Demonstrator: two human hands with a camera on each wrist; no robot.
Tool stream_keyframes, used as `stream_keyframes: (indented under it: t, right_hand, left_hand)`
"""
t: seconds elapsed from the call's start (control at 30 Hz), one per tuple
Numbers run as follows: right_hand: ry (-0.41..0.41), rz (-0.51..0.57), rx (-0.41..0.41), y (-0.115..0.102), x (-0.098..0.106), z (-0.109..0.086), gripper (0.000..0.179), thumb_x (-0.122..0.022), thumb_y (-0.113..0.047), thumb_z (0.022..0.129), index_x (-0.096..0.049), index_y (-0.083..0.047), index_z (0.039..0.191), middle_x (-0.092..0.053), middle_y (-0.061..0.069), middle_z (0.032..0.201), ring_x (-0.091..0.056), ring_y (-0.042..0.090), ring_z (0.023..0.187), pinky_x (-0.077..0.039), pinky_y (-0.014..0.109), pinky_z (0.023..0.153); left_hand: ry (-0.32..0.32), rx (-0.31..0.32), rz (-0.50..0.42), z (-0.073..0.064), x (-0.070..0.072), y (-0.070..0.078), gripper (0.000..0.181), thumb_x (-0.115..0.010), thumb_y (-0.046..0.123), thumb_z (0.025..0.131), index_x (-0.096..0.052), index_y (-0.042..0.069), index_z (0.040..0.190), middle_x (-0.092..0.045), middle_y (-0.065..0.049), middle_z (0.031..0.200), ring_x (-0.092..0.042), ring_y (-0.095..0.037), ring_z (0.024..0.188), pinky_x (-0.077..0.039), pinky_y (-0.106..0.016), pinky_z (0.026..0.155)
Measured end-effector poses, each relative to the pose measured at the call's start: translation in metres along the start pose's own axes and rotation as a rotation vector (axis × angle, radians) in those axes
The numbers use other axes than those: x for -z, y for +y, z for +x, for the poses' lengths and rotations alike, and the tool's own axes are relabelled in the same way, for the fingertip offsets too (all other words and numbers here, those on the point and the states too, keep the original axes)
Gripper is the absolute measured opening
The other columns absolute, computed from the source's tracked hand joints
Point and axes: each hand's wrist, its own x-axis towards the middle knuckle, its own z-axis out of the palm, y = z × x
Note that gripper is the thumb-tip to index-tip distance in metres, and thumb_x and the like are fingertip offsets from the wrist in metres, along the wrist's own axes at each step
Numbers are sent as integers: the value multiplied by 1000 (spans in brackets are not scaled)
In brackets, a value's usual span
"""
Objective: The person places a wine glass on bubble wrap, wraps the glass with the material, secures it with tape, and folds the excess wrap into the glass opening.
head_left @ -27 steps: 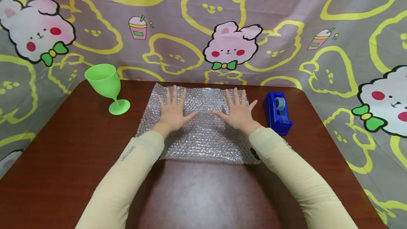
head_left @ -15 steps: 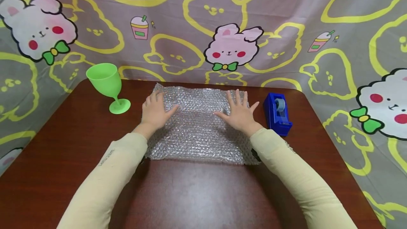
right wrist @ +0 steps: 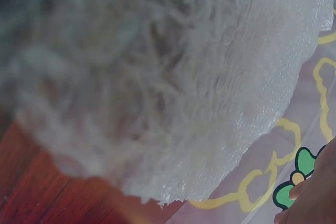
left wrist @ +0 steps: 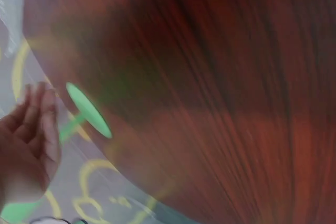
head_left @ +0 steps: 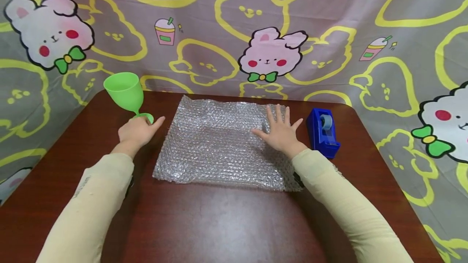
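A bright green plastic goblet [head_left: 126, 92] stands upright at the back left of the table. In front of its foot is my left hand [head_left: 137, 133], thumb stretched out to the right, overlapping the stem's lower end. The left wrist view shows this hand [left wrist: 29, 150] with loosely bent fingers beside the goblet's stem and round foot [left wrist: 89, 111], not wrapped round them. A sheet of clear bubble wrap [head_left: 208, 149] lies flat at the middle. My right hand [head_left: 281, 135] rests on its right part, fingers spread. Bubble wrap [right wrist: 252, 77] fills most of the right wrist view.
A blue tape dispenser [head_left: 321, 139] with a roll of tape stands just right of the bubble wrap. The dark reddish-brown table [head_left: 226, 226] has rounded back corners. Behind it hangs a cartoon-printed cloth [head_left: 204, 19], close to the back edge.
My left hand has left the bubble wrap and moved left to the goblet's foot. The right hand has stayed spread on the wrap. The head view has shifted slightly.
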Motion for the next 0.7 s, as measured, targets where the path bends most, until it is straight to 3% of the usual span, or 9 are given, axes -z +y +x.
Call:
stream_keyframes:
  t: [0.1,0.17,0.23,0.33,0.47,0.57,0.7]
  right_hand:
    - [-2,2,-2,2,0,0,99,-31,-80,80,4,-21,151,11,14,157,21,39,140,11,78,96]
    - [-2,6,-2,3,0,0,98,-34,-78,81,3,-21,152,11,14,157,21,40,140,10,78,96]
    - [-1,8,-4,4,1,-1,97,-36,-76,82,2,-20,152,10,15,157,20,40,140,11,79,95]
    - [-2,4,-10,5,1,-2,97,-36,-76,82,2,-20,152,10,15,157,19,40,140,11,79,95]
    - [-10,10,-19,9,2,-4,98,-34,-78,81,2,-20,152,11,15,157,19,41,140,11,79,95]
    - [-16,13,-28,12,2,-4,98,-33,-79,81,1,-20,152,10,15,157,18,42,141,11,79,94]
    - [-28,15,-37,17,1,-6,98,-33,-78,81,2,-19,152,6,16,158,14,44,141,8,80,95]
  left_hand:
    - [-62,105,12,2,4,-16,90,-22,81,80,-57,-1,98,-61,-24,92,-59,-38,88,-43,-40,55]
    - [-78,170,-40,4,7,-24,99,-24,81,79,-48,-7,117,-54,-31,112,-54,-45,101,-45,-47,65]
    - [-59,229,-155,7,11,-29,103,-31,79,80,-35,-10,131,-44,-34,127,-45,-49,114,-42,-55,81]
    - [30,267,-401,12,18,-32,104,-45,69,82,-10,-5,146,-21,-32,147,-23,-50,133,-27,-63,103]
    - [159,287,-696,21,23,-29,107,-57,56,82,11,9,149,-1,-16,157,-3,-35,144,-13,-51,117]
    - [203,296,-853,28,24,-24,107,-62,48,82,15,17,149,0,-8,158,-5,-24,145,-12,-37,119]
    - [234,304,-983,34,24,-20,99,-65,38,82,5,21,150,-9,-6,157,-16,-17,142,-18,-30,117]
